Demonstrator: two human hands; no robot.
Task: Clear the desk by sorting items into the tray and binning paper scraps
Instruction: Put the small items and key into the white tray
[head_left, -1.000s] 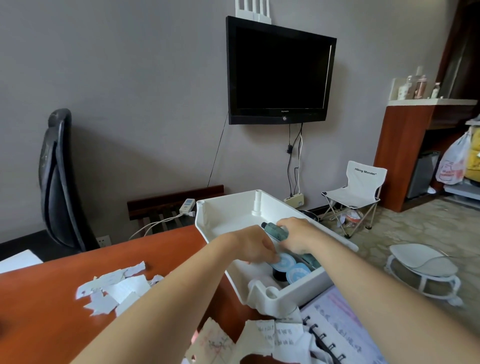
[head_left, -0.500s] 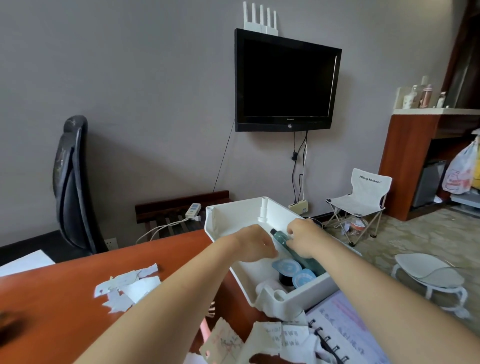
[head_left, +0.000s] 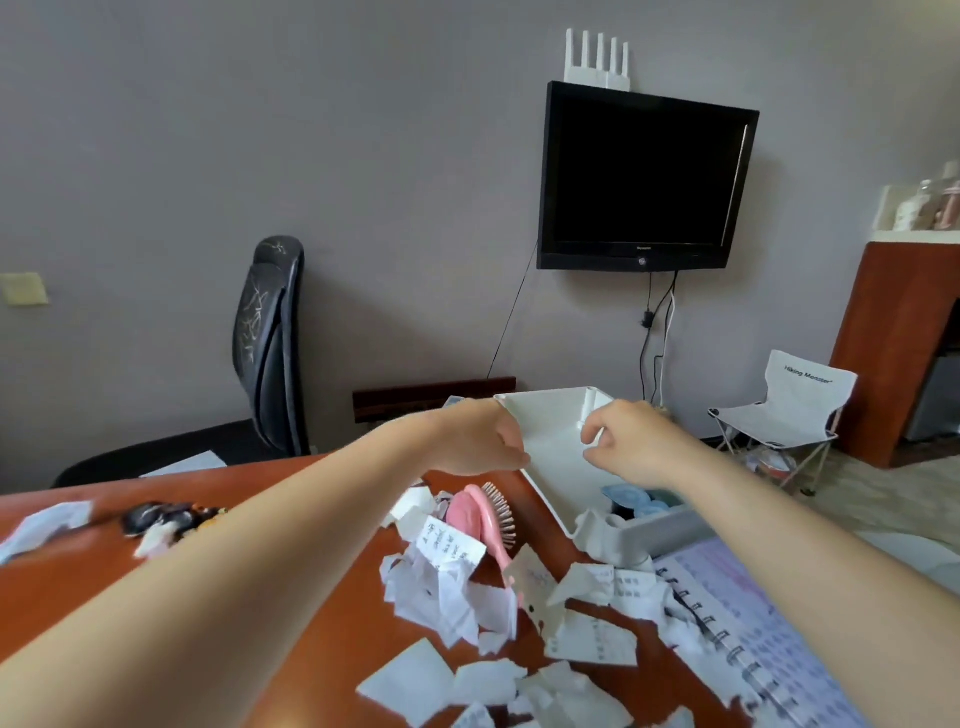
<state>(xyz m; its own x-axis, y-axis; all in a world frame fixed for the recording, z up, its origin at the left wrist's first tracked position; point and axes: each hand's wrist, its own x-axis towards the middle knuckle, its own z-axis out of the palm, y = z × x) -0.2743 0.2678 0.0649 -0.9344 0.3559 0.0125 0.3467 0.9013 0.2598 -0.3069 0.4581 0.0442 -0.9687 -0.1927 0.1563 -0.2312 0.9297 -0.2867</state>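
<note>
Jars with blue lids (head_left: 631, 501) sit in white plastic tray (head_left: 550, 441); torn white paper scraps (head_left: 452, 587) and pink plastic hairbrush (head_left: 478, 519) await sorting; right hand (head_left: 631, 447) loosely curled, empty; left hand (head_left: 480, 441) cannot be told.

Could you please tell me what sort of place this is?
Most likely a room in a home, perhaps a bedroom or study: wall-mounted TV, wooden desk strewn with paper scraps, folding camp chair.
</note>
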